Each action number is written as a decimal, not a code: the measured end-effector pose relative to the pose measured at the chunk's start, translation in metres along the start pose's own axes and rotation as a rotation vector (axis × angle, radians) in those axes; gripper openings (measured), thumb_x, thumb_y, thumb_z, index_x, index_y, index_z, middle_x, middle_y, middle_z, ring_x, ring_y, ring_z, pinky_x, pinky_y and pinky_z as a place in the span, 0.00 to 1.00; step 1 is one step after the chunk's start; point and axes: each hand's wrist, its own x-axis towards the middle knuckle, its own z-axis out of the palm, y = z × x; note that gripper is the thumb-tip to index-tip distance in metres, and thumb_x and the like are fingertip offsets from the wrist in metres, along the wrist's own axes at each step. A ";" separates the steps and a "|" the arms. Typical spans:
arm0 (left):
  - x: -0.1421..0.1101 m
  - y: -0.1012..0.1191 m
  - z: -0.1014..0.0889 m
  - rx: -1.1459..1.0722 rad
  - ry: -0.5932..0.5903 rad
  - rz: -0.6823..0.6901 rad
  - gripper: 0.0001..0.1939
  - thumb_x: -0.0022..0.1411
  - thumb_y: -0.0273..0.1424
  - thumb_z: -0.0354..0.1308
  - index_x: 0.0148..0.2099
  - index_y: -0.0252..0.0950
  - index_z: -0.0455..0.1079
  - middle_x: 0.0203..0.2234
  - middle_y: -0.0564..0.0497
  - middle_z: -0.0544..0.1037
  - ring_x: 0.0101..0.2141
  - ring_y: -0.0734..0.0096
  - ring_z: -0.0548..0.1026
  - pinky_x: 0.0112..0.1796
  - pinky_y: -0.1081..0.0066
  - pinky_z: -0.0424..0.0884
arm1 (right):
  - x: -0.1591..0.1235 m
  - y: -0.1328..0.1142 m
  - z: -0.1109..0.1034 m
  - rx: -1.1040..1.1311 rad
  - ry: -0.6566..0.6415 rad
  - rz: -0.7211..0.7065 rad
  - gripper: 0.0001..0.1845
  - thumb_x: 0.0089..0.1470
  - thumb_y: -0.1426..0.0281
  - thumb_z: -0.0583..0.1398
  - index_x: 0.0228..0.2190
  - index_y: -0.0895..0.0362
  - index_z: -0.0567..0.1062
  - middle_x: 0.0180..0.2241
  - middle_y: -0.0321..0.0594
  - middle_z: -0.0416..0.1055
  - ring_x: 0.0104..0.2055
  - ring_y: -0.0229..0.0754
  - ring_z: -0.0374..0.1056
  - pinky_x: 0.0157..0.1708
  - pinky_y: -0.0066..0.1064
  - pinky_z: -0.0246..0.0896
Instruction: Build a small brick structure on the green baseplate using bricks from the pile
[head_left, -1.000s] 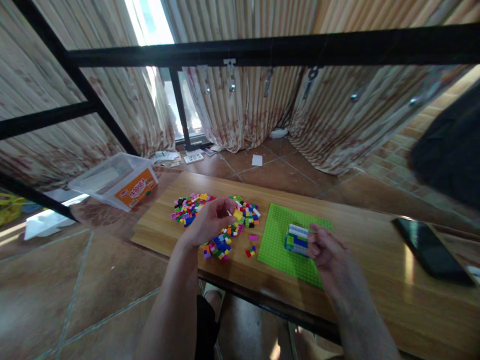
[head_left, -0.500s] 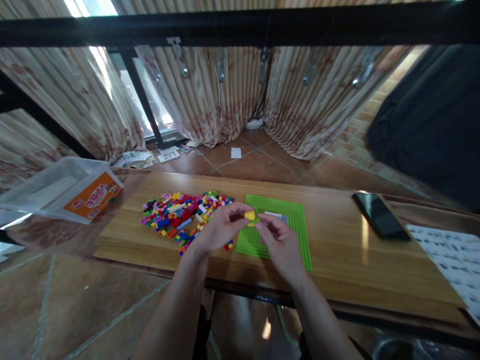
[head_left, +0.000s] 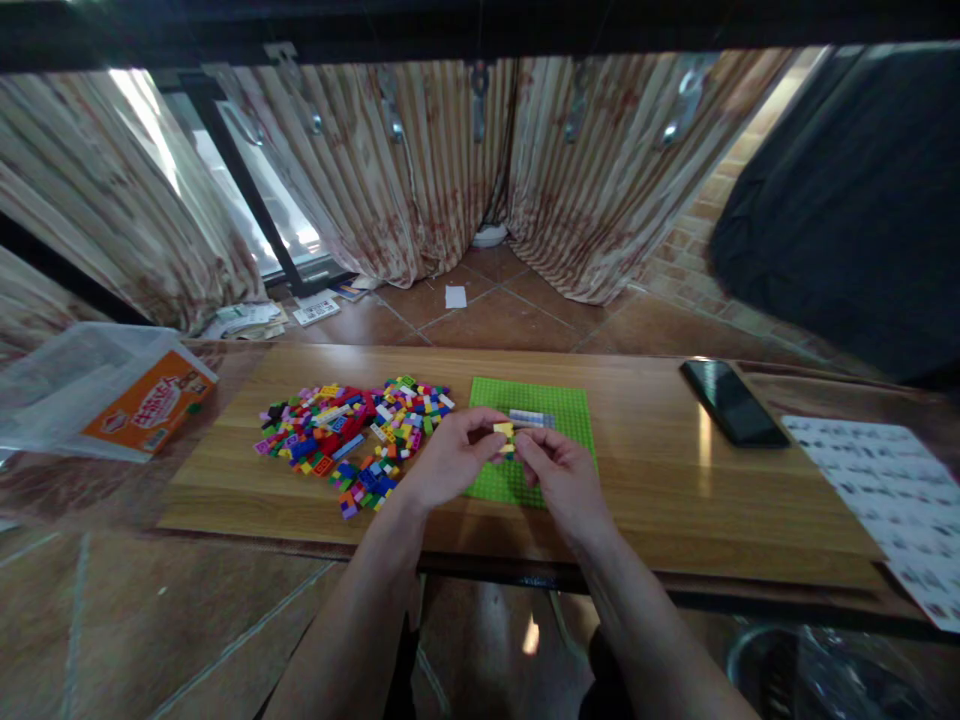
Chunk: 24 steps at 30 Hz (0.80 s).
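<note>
Yellow toy bricks [head_left: 505, 432] are pinched between my two hands, above a green studded baseplate [head_left: 570, 400]. From the left, the thumb and fingers of my left hand [head_left: 457, 452] close on them. My right hand [head_left: 559, 470] grips them from the other side with its fingertips, which partly hide them. Whether the bricks are joined I cannot tell. Behind my fingers, a grey-white brick piece [head_left: 531, 419] lies on the baseplate. A heap of loose, many-coloured bricks [head_left: 345, 425] spreads over the table left of my left hand.
A clear plastic tub [head_left: 82, 345] with an orange label stands at the table's left end. On the right, a black phone [head_left: 731, 402] lies on the wooden table [head_left: 645, 500], with a printed sheet [head_left: 877, 490] beyond it. Curtains [head_left: 420, 180] hang behind.
The camera view has shifted, so the table and its things appear further left. Both hands still grip the yellow bricks, which have turned slightly between the fingertips.
</note>
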 end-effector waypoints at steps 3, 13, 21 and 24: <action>0.001 0.000 -0.004 -0.077 0.062 -0.014 0.12 0.54 0.31 0.65 0.41 0.32 0.74 0.32 0.50 0.77 0.32 0.72 0.74 0.36 0.70 0.74 | 0.004 -0.005 -0.007 0.081 0.057 -0.001 0.20 0.41 0.52 0.68 0.24 0.57 0.75 0.20 0.33 0.68 0.18 0.30 0.54 0.19 0.26 0.47; -0.009 0.009 -0.017 -0.400 -0.039 0.066 0.15 0.55 0.30 0.68 0.46 0.35 0.77 0.35 0.49 0.79 0.37 0.71 0.76 0.41 0.71 0.75 | -0.007 0.012 0.005 -0.444 -0.154 -0.162 0.11 0.53 0.65 0.60 0.37 0.56 0.78 0.25 0.35 0.72 0.25 0.37 0.64 0.27 0.30 0.57; -0.017 0.019 -0.022 -0.522 -0.114 0.056 0.13 0.58 0.26 0.64 0.47 0.34 0.78 0.36 0.47 0.80 0.35 0.74 0.77 0.38 0.76 0.72 | -0.007 0.024 0.039 -0.388 -0.292 -0.225 0.08 0.53 0.70 0.58 0.33 0.56 0.77 0.27 0.36 0.74 0.25 0.37 0.66 0.28 0.28 0.61; -0.018 0.019 -0.023 -0.522 -0.112 0.042 0.14 0.56 0.26 0.65 0.47 0.35 0.78 0.36 0.48 0.80 0.34 0.74 0.77 0.38 0.74 0.73 | -0.005 0.025 0.045 -0.230 -0.326 -0.225 0.06 0.52 0.70 0.58 0.29 0.56 0.77 0.32 0.38 0.75 0.32 0.39 0.70 0.34 0.30 0.65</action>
